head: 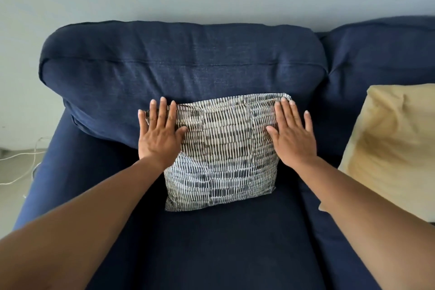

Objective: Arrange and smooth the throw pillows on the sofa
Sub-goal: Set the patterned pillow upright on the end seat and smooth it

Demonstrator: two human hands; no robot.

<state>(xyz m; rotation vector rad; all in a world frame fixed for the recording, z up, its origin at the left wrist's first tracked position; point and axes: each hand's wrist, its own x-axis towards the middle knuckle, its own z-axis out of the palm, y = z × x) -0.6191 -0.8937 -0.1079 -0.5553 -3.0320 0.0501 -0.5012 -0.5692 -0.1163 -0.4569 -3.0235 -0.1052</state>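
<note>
A patterned throw pillow [223, 150], white with dark dashes, leans against the back cushion of the navy sofa [179, 70]. My left hand [159, 132] lies flat on the pillow's upper left edge, fingers spread. My right hand [292, 134] lies flat on its upper right edge, fingers spread too. Neither hand grips the fabric. A yellow pillow [390, 143] rests on the seat to the right, partly cut off by the frame edge.
A second navy back cushion [381, 54] stands at the right. The sofa's left arm [40, 183] borders a pale floor with white cables [23, 160]. A light wall rises behind the sofa.
</note>
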